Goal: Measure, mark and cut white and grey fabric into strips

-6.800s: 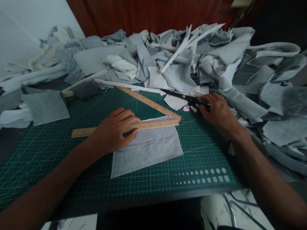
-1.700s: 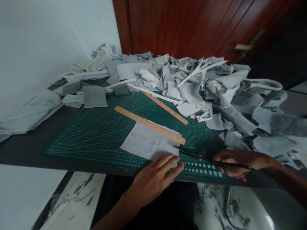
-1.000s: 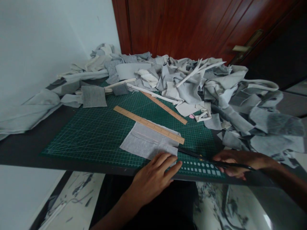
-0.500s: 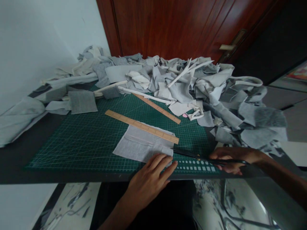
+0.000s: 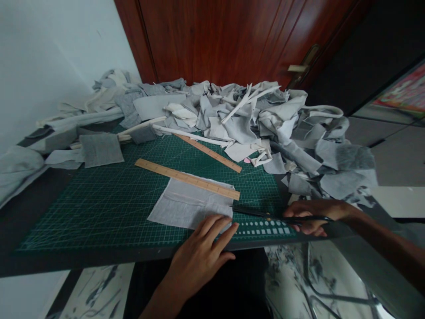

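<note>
A light grey piece of fabric (image 5: 179, 208) lies on the green cutting mat (image 5: 93, 208), with a faint line running along it. My left hand (image 5: 204, 243) rests on its lower right corner, fingers spread and pressing down. In my right hand (image 5: 307, 217) are black scissors (image 5: 252, 213), their blades pointing left and reaching the fabric's right edge. How far the blades part is hard to see. Across the fabric's upper edge lies a wooden ruler (image 5: 186, 177).
A second wooden ruler (image 5: 212, 155) lies slanted farther back on the mat. Heaps of grey and cream fabric scraps (image 5: 242, 115) line the table's back and right side. A grey fabric square (image 5: 101, 150) sits at the left. Behind stands a wooden door (image 5: 212, 40).
The whole view has shifted and tilted slightly, so things appear a little farther left. Both hands, the scissors and the fabric keep nearly the same positions relative to one another.
</note>
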`<state>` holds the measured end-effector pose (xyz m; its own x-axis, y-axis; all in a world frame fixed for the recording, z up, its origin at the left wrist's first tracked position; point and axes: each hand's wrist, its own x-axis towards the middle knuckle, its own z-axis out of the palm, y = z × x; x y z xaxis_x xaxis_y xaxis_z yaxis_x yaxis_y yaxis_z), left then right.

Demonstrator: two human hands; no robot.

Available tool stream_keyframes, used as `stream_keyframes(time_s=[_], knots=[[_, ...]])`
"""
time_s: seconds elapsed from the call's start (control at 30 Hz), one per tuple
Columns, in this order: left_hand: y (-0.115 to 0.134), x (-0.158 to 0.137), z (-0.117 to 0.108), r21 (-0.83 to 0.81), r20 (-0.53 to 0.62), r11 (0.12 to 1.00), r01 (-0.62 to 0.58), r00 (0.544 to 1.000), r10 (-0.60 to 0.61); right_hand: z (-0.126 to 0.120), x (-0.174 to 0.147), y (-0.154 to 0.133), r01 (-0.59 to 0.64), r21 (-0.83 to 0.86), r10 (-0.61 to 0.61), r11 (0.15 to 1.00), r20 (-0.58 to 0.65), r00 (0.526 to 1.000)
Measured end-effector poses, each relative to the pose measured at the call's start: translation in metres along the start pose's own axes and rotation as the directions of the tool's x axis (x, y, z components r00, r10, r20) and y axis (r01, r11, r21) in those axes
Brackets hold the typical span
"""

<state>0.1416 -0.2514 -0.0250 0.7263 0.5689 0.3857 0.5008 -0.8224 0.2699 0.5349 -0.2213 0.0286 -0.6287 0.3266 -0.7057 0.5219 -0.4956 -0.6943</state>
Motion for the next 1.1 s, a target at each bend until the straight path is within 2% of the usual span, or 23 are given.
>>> stream_keyframes(time_s=[0.33,0.57,0.7,1.1], knots=[[0.0,0.001,0.0,-0.018,-0.016,1.0,0.018,1.0,-0.018,-0.003,0.009,-0.008,-0.038,0.021,0.037,0.999,0.018,0.999],[-0.001,0.001,0.0,-0.032,-0.012,0.999,0.011,1.0,-0.012,-0.006,0.01,0.001,0.054,0.067,-0.058,0.996,0.053,0.997],[0.0,0.002,0.001,-0.028,-0.023,1.0,0.008,1.0,-0.009,-0.008,0.009,0.002,0.052,0.07,-0.057,0.996,0.076,0.996],[0.001,0.003,0.0,-0.04,-0.037,0.999,0.02,0.999,-0.022,-0.006,0.003,0.003,0.059,-0.005,-0.059,0.998,0.027,0.998]])
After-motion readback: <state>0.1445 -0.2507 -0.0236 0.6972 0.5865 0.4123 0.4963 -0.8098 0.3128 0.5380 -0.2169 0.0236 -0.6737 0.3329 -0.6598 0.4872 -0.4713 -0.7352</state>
